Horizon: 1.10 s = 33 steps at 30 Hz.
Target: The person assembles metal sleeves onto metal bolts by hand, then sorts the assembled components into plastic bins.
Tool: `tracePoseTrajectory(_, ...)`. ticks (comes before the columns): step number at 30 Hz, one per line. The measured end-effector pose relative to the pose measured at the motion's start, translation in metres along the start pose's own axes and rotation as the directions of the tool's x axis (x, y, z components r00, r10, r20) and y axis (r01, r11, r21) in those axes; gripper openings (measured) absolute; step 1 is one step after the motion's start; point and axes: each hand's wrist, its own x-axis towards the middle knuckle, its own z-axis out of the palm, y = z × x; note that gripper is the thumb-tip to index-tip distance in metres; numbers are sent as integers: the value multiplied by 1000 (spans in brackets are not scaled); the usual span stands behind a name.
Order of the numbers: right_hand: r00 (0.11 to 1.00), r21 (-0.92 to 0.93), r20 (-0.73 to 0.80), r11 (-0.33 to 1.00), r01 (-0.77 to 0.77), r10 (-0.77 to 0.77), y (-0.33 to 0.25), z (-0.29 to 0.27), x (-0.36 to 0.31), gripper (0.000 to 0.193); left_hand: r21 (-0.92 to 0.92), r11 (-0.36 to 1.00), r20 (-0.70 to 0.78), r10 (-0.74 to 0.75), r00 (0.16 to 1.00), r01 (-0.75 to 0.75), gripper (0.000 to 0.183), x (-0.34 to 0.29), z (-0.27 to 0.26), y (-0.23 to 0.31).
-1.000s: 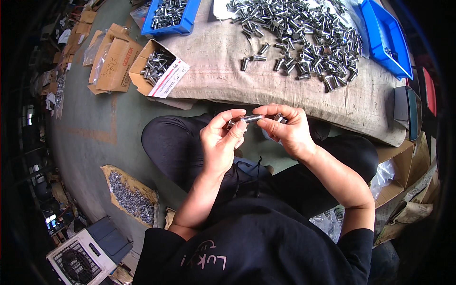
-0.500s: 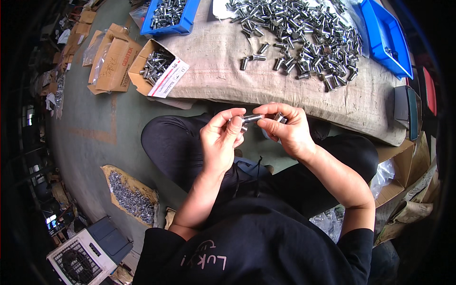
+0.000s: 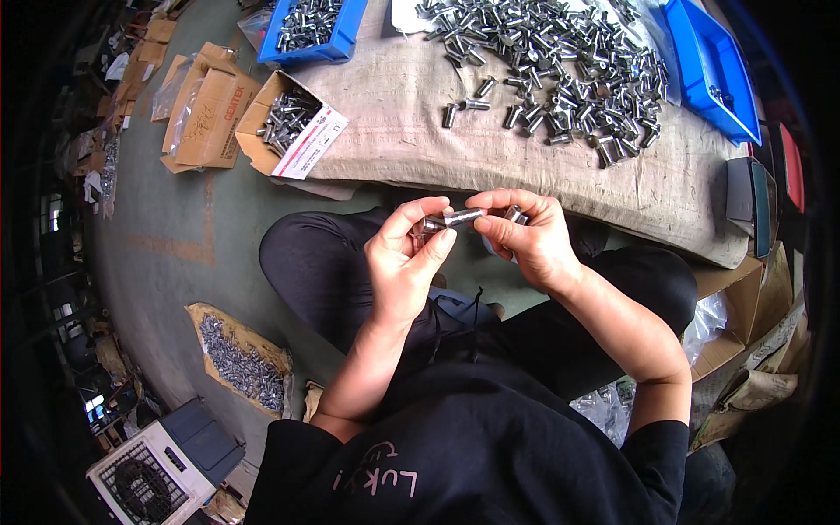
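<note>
Over my lap, my left hand [image 3: 401,262] has its thumb and fingers closed around small, shiny metal bolt-like pieces. One bolt [image 3: 462,217] bridges the gap between the hands, its thicker end by my left fingers. My right hand [image 3: 535,243] pinches the other end between thumb and forefinger. A further metal piece [image 3: 514,213] sits in the curled fingers of my right hand. Another metal piece [image 3: 429,227] shows between my left thumb and forefinger, partly covered. Beyond my hands, a large heap of similar bolts [image 3: 560,74] lies on a cloth-covered surface [image 3: 394,114].
A blue bin [image 3: 350,39] of metal parts stands at the far left, another blue bin [image 3: 722,83] at the right. Left of the cloth are an open carton [image 3: 306,149] of bolts and a brown carton [image 3: 206,122]. Small parts lie on a sheet [image 3: 210,359] on the floor.
My left thumb has shifted down and right, and the left fingers have loosened slightly, showing more of the metal pieces. My right hand has barely moved.
</note>
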Motion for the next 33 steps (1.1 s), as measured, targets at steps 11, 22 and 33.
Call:
tracePoseTrajectory(11, 981, 524, 187, 839, -146, 54, -2, -11, 7, 19, -202, 972, 19, -120, 993, 122, 22, 2, 2, 0)
tracePoseTrajectory(22, 928, 323, 248, 879, -350, 278, -7, 3, 0, 15, -117, 993, 21, 2, 1000, 0, 20, 0, 11, -7)
tracePoseTrajectory(33, 994, 151, 101, 987, -59, 44, 0, -1, 0, 18, -80, 994, -13, -75, 997, 74, 23, 1, 0, -5)
